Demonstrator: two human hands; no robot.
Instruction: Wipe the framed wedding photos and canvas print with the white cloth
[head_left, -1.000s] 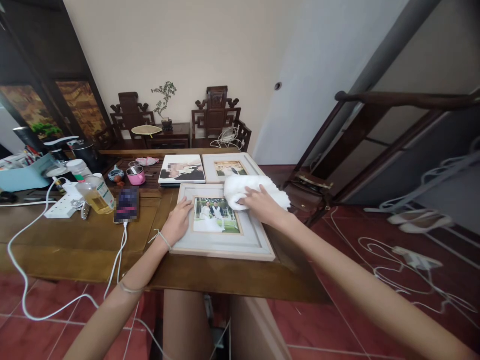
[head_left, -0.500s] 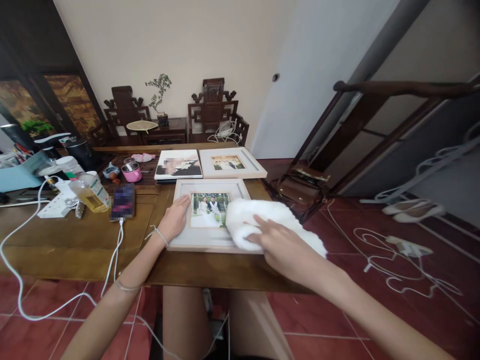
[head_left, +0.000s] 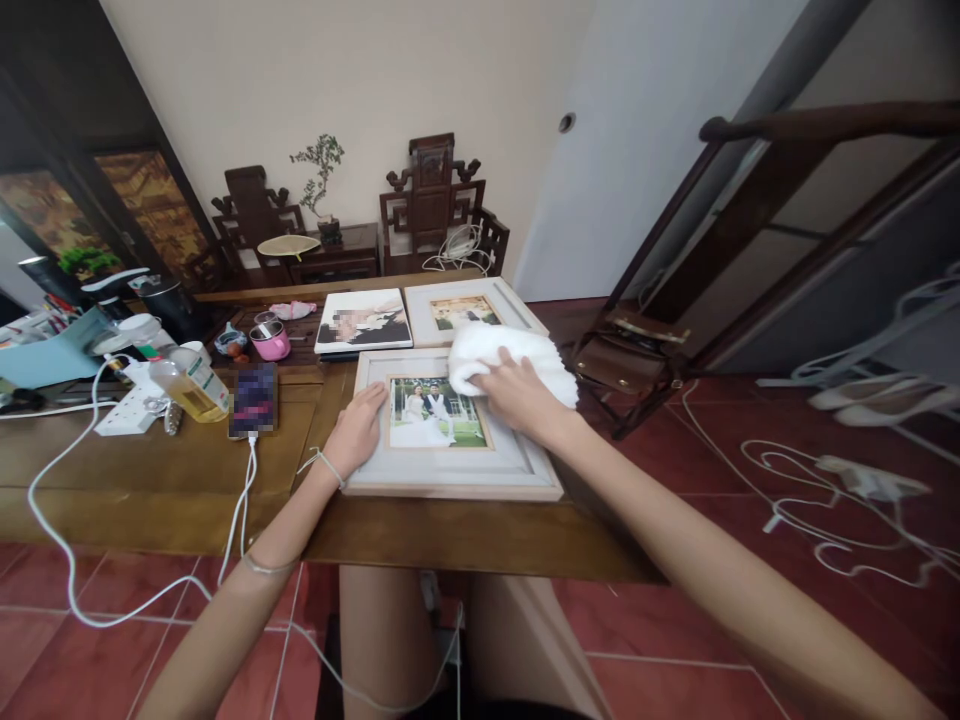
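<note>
A light wooden picture frame with a wide white mat lies flat near the front edge of the table. Inside it is a wedding photo of two people outdoors. My left hand rests on the frame's left border, its fingers stretched out flat and the thumb hidden. Bunched under my right hand is a white fluffy cloth. The fingers are closed on this cloth, which covers the frame's upper right corner and hangs past its right side.
Behind lie a second picture frame and a photo panel. Leftward stand a pink cup, a bottle of yellow liquid, a charging phone and a power strip. A wooden chair is at right.
My right hand has moved the white cloth away from me, from the frame's lower right to its upper right corner. My left hand stays on the left border. The view has shifted slightly.
</note>
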